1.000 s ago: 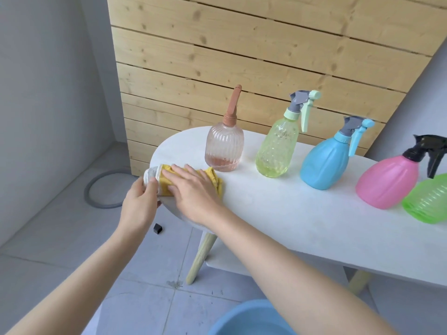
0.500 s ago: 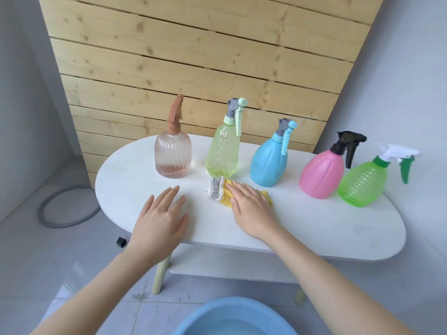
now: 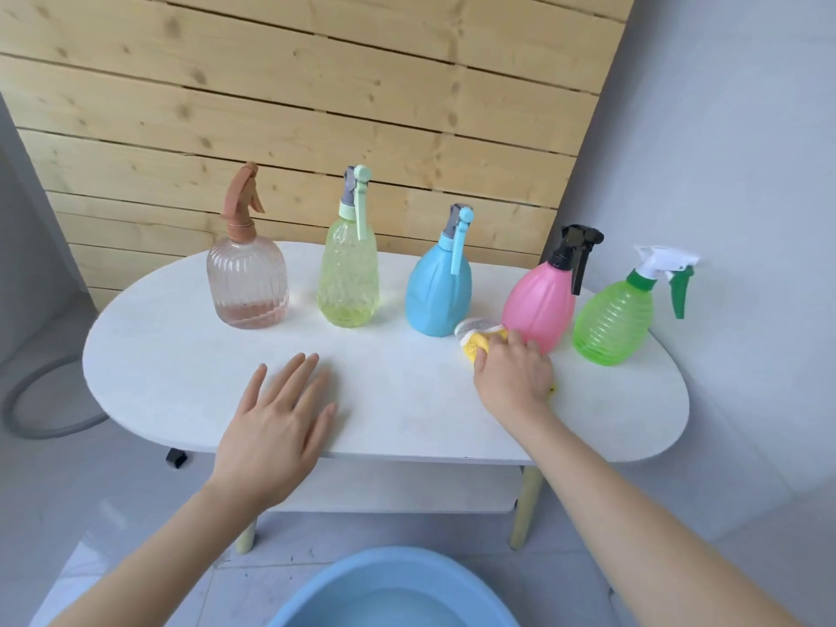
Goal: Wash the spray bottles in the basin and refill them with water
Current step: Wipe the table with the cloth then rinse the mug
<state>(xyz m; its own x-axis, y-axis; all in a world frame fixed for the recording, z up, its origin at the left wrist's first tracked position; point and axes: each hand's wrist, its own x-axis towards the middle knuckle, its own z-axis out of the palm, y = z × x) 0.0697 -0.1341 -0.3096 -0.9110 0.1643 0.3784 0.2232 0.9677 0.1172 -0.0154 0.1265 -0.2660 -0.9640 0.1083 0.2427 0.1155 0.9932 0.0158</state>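
The right grip (image 3: 511,377) is curled over a crumpled yellow cloth with a white mesh edge (image 3: 475,345), holding it down on the white oval table (image 3: 181,355). Just beyond its fingertips stands the opaque pink spray bottle with a black trigger (image 3: 540,305). Beyond and left of that grip is the opaque blue spray bottle with a pale blue trigger (image 3: 438,291), and to its right the translucent green ribbed spray bottle with a white and green trigger (image 3: 613,323). The left grip (image 3: 276,423) lies flat and open near the table's front edge, fingers spread, holding nothing. Beyond it stand the clear pinkish ribbed spray bottle with a brown trigger (image 3: 246,287) (a little liquid sits at its bottom) and the clear yellow-green spray bottle with a mint trigger (image 3: 347,273). All 5 bottles are upright in 1 row. Nearer than both grips, on the floor, sits the round blue plastic basin (image 3: 362,564).
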